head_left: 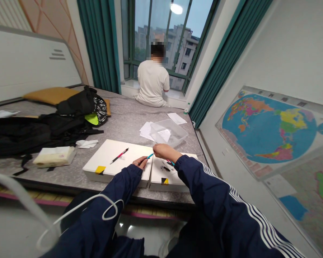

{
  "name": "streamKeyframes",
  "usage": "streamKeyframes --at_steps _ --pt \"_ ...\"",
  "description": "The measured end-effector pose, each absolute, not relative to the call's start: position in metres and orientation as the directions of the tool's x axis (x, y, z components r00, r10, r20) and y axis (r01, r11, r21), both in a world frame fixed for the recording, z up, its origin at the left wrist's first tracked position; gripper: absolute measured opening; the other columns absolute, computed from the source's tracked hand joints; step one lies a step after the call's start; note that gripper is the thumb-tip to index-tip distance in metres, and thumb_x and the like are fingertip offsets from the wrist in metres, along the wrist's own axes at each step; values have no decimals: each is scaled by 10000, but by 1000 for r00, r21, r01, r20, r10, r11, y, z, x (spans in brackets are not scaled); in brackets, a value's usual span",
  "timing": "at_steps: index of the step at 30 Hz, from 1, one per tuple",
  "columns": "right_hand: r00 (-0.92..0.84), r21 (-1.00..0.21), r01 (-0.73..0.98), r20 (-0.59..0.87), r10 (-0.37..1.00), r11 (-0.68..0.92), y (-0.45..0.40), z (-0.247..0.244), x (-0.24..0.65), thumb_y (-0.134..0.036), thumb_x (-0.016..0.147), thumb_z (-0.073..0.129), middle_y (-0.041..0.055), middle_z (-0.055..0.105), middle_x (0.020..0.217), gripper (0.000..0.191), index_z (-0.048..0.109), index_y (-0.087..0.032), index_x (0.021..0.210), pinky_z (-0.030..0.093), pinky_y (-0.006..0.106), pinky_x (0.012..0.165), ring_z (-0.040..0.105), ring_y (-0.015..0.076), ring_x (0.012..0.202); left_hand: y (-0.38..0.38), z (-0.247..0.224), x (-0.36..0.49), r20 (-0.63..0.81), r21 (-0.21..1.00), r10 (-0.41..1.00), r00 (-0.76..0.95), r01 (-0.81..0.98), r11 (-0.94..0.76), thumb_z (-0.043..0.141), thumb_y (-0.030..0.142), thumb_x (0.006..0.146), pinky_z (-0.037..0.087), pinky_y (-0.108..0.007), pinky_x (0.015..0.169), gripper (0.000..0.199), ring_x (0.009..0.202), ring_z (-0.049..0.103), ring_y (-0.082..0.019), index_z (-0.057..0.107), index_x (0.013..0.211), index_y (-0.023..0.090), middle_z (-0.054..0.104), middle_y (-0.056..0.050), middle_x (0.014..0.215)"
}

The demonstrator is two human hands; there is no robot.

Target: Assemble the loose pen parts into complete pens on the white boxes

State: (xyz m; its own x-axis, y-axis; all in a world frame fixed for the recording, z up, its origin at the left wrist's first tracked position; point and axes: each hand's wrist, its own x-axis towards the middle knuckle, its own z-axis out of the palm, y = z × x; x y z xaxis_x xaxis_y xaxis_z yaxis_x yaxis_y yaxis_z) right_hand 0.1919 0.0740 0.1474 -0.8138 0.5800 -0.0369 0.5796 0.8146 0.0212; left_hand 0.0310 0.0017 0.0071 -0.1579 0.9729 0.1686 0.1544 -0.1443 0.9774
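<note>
My left hand (141,162) is closed around a slim blue pen (150,156), whose blue end points up and to the right. Right at that end, the fingers of my right hand (164,152) are pinched together; whatever they grip is too small or hidden to make out. A red and black pen (119,156) lies on the left white box (97,157), beside my left hand. Under my right forearm, the right white box (156,175) carries several small dark parts (165,168) and some red and blue pieces, partly covered by the sleeve.
Beyond the boxes sit a clear plastic bin (174,132) and white papers (145,131). A tissue pack (54,156) and black backpack (43,132) lie to the left. A white cable (78,208) loops over my left sleeve. A person (153,82) sits by the window, facing away.
</note>
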Motion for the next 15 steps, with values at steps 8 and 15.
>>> streamKeyframes --at_steps 8,15 --pt "-812 -89 583 -34 583 807 80 142 191 -119 801 543 137 686 947 158 681 -106 879 429 274 782 616 217 864 1 7 32 159 980 975 -154 145 -137 558 483 767 326 -227 455 425 429 416 -101 685 975 134 483 33 478" --pt "-743 -478 564 62 667 673 81 128 186 -165 815 573 36 675 737 106 675 -134 817 437 236 705 604 139 699 2 7 29 201 973 969 -144 149 -179 535 509 777 325 -223 460 439 417 417 -99 685 970 143 473 41 461"
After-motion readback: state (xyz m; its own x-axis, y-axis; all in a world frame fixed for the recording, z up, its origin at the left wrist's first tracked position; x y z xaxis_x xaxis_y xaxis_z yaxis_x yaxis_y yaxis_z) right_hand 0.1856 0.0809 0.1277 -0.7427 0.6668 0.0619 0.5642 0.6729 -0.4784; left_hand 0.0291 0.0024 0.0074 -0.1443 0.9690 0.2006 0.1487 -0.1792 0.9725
